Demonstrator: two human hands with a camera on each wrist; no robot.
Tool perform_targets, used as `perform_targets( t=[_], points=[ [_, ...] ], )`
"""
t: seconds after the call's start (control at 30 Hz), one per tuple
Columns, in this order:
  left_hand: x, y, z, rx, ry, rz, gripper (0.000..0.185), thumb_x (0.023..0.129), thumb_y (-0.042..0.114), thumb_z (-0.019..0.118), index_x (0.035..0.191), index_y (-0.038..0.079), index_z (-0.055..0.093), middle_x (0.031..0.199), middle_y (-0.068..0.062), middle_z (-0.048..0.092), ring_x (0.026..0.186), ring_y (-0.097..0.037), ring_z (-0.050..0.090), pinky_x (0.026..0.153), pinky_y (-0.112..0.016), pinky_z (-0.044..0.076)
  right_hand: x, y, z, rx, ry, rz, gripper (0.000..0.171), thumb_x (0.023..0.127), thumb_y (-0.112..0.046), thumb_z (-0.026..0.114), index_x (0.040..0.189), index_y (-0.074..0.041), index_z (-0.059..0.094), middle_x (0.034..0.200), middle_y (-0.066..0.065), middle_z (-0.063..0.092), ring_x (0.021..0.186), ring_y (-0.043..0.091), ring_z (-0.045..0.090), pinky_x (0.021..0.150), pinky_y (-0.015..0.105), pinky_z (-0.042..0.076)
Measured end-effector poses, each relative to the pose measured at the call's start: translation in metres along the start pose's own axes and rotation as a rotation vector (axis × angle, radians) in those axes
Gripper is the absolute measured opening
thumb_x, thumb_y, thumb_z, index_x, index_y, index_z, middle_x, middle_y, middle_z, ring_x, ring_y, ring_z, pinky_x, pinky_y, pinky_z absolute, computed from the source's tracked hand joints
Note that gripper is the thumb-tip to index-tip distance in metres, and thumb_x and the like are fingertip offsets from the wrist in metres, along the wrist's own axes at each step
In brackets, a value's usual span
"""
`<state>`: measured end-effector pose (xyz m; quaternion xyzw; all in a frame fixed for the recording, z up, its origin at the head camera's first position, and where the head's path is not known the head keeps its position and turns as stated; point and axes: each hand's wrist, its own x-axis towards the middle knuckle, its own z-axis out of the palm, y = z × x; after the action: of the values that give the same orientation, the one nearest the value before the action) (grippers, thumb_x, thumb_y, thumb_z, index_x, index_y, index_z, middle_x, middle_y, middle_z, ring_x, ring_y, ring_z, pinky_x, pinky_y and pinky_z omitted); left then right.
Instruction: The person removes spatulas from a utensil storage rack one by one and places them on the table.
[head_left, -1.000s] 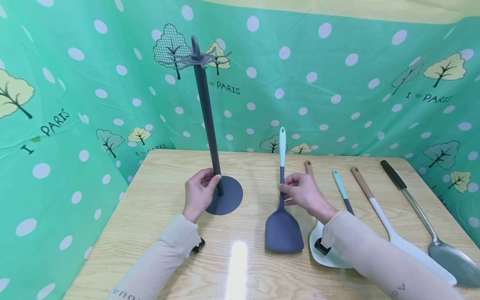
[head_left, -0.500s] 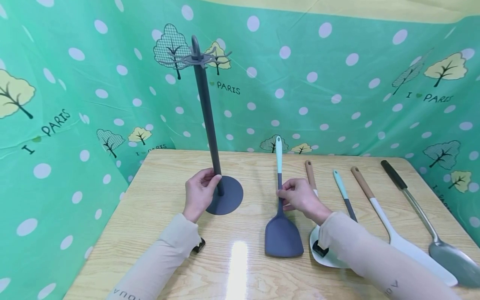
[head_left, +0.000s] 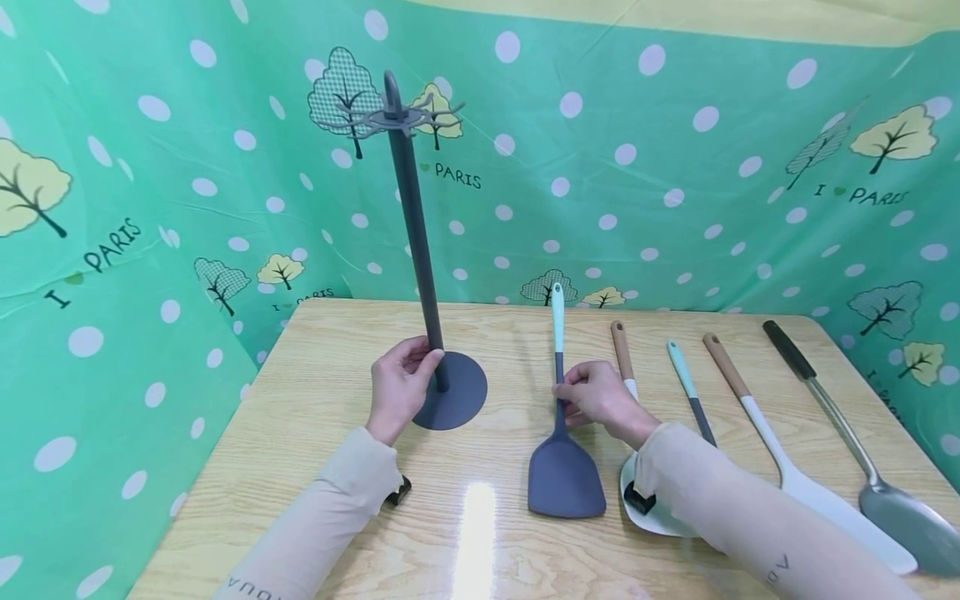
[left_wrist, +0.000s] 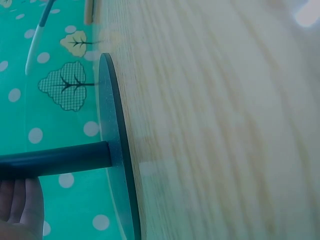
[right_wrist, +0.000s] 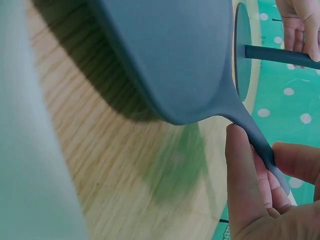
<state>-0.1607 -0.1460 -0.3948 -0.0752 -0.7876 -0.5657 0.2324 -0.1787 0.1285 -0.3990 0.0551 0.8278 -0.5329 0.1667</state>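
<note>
The left hand (head_left: 399,385) is curled round the lower pole of the grey stand (head_left: 422,250), which is upright on the desk (head_left: 315,433) near its back left. The right hand (head_left: 600,400) pinches the neck of the grey spatula (head_left: 564,475), blade low over the desk, handle pointing away. Four more utensils (head_left: 750,400) lie to the right.

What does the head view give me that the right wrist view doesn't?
Head only: the stand's hooked top, the four other utensils lying to the right, and the spatula's mint handle end.
Right wrist only: a close look at the fingers pinching the spatula's neck.
Both: the grey spatula, the right hand, and the left hand on the stand's pole.
</note>
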Motion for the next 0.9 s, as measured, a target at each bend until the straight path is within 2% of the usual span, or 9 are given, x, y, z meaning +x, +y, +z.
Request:
perform_targets(
  t=[0.1,0.2,0.37,0.47,0.9],
  points=[
    [0.000,-0.002,0.000,-0.006,0.002,0.004,0.018,0.087,0.001,0.068,0.102,-0.009,0.067,0.094,-0.023,0.068,0.083,-0.034,0.067,0.078,-0.045,0.055,0.000,0.001,0.001,-0.009,-0.006,0.007,0.011,0.091,-0.007,0.063,0.093,0.003,0.059,0.081,0.016,0.063,0.069,0.022,0.064,0.064,0.038,0.059],
    [0.002,-0.016,0.003,-0.017,0.003,0.004,0.018,0.087,0.003,0.069,0.102,-0.007,0.068,0.094,-0.021,0.068,0.083,-0.033,0.067,0.078,-0.046,0.056,0.001,0.003,0.002,-0.012,-0.010,0.016,0.011,0.090,-0.006,0.064,0.093,0.003,0.059,0.080,0.017,0.063,0.068,0.022,0.064,0.064,0.038,0.059],
    [0.004,-0.037,0.004,-0.018,0.007,0.013,0.020,0.087,0.013,0.071,0.102,0.000,0.070,0.094,-0.015,0.070,0.082,-0.025,0.068,0.077,-0.036,0.057,0.002,0.003,0.006,-0.016,-0.026,0.038,0.010,0.090,-0.006,0.064,0.093,0.002,0.060,0.080,0.018,0.064,0.067,0.023,0.065,0.063,0.038,0.059],
    [0.005,-0.038,0.004,-0.022,0.006,0.023,0.021,0.088,0.017,0.071,0.102,0.001,0.070,0.093,-0.012,0.070,0.082,-0.022,0.068,0.076,-0.032,0.057,0.002,0.003,0.008,-0.027,-0.035,0.039,0.010,0.091,-0.007,0.064,0.093,0.002,0.060,0.080,0.019,0.064,0.066,0.023,0.065,0.062,0.037,0.059],
    [0.005,-0.039,0.003,-0.025,0.003,0.013,0.021,0.087,0.018,0.072,0.101,0.002,0.071,0.094,-0.011,0.070,0.083,-0.021,0.068,0.076,-0.033,0.057,0.002,0.005,0.008,-0.078,-0.044,0.084,0.010,0.090,-0.008,0.065,0.089,0.001,0.058,0.081,0.017,0.064,0.066,0.023,0.065,0.062,0.035,0.059]
  ],
)
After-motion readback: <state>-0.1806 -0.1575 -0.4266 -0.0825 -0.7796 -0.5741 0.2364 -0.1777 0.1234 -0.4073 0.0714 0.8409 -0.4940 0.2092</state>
